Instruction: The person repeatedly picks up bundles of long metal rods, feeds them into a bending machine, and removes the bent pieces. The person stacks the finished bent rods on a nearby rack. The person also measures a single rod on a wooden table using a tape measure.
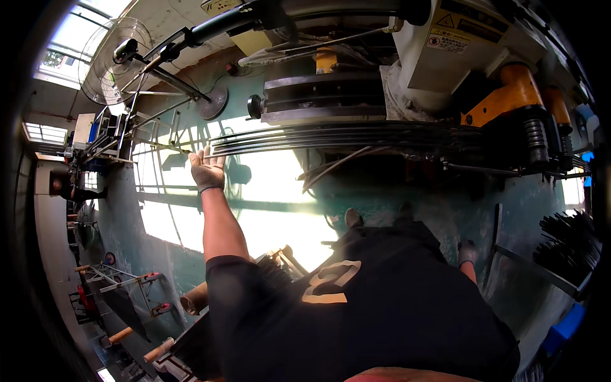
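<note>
Reaching far left, the gloved left hand (pixel 209 170) has its fingers extended and slightly parted at the left ends of long black rods (pixel 344 137); contact cannot be confirmed. The rods extend right to a machine (pixel 420 63). The gloved right hand (pixel 468 253) hangs near right, grip indeterminable.

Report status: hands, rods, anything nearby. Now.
Left hand: open, at left ends of dark rods, contact unclear. Right hand: low at right side, grip unclear. Pedestal fan: stands beyond, upper left.
</note>
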A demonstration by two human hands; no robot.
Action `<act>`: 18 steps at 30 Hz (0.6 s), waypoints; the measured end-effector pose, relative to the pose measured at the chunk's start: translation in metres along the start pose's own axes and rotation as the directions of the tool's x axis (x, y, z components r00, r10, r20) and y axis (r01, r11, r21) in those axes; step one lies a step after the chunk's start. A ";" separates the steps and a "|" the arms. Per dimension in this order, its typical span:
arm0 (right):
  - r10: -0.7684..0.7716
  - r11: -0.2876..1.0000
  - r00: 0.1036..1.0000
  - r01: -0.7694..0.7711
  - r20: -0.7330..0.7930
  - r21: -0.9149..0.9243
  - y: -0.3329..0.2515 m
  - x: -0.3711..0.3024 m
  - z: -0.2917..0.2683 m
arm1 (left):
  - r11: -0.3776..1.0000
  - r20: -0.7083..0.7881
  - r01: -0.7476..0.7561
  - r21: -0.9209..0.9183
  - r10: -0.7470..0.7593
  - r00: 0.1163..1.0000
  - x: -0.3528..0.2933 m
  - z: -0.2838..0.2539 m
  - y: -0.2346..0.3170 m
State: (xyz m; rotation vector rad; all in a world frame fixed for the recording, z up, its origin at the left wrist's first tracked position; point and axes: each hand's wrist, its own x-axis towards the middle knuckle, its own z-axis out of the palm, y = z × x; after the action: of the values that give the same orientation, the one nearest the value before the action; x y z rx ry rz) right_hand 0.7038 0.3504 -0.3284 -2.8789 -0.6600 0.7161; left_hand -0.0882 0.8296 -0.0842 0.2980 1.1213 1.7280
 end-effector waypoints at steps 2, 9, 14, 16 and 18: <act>-0.191 0.975 0.982 0.189 0.001 -0.116 0.007 0.003 0.018 | 0.999 0.203 0.047 -0.022 -0.041 0.978 0.023 -0.018 0.000; -0.457 0.861 0.889 0.443 0.001 -0.251 -0.006 -0.008 0.034 | 1.000 0.329 0.020 -0.003 -0.018 0.944 0.022 -0.013 -0.003; -0.459 0.800 0.887 0.439 0.055 -0.409 -0.015 -0.017 0.025 | 0.991 0.317 0.102 0.092 -0.126 0.940 0.038 0.003 0.024; -0.410 0.772 0.906 0.407 0.107 -0.489 -0.015 -0.031 0.014 | 0.975 0.466 0.101 0.200 -0.185 0.865 0.038 0.015 0.021; -0.488 0.818 0.870 0.429 -0.068 -0.383 -0.007 -0.037 0.015 | 0.944 0.526 0.102 0.315 -0.263 0.808 0.030 0.033 0.019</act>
State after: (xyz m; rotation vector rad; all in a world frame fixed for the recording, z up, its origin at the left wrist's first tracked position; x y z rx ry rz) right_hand 0.6645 0.3406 -0.3242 -2.8355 -1.5320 0.3059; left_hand -0.0917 0.8716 -0.0604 0.7922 0.9006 1.1856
